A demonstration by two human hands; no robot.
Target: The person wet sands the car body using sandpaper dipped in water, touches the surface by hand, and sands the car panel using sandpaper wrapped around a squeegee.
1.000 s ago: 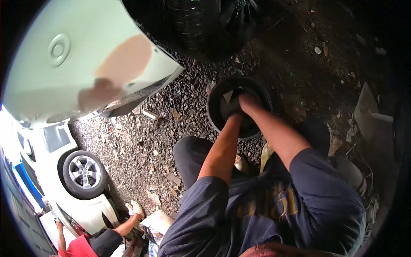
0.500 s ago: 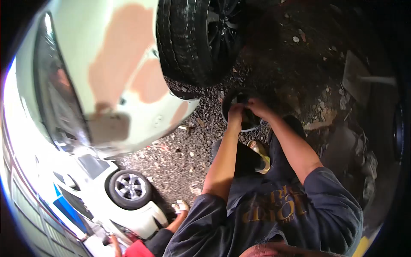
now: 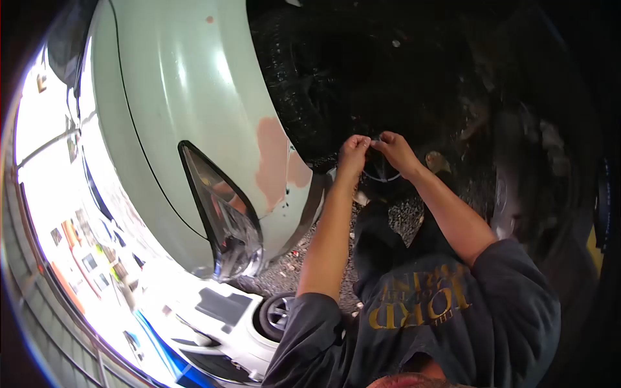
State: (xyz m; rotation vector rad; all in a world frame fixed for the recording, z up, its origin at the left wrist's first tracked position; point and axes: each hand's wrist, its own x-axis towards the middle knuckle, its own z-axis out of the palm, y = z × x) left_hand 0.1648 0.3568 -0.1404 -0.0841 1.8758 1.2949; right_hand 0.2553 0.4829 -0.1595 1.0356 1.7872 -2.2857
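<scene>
My left hand (image 3: 352, 155) and my right hand (image 3: 396, 153) are raised close together, fingertips pinched and nearly meeting. Something small and greyish may lie between the fingers, too small to make out. Below them, the curved rim of a dark bucket (image 3: 383, 179) shows partly in shadow. To the left is a pale car's front fender (image 3: 213, 84) with a reddish-brown patch (image 3: 272, 161) on its painted surface. My hands are apart from the fender.
The car's headlight (image 3: 226, 216) juts out at lower left. A dark tyre (image 3: 288, 84) stands beyond my hands. Gravel (image 3: 407, 216) covers the ground by my legs. Another white vehicle (image 3: 223, 313) with a wheel (image 3: 277, 315) is farther off at lower left.
Both hands have come up out of the bucket and now meet above it. My view has shifted, showing more of the headlight and fender; the person in red has left the frame.
</scene>
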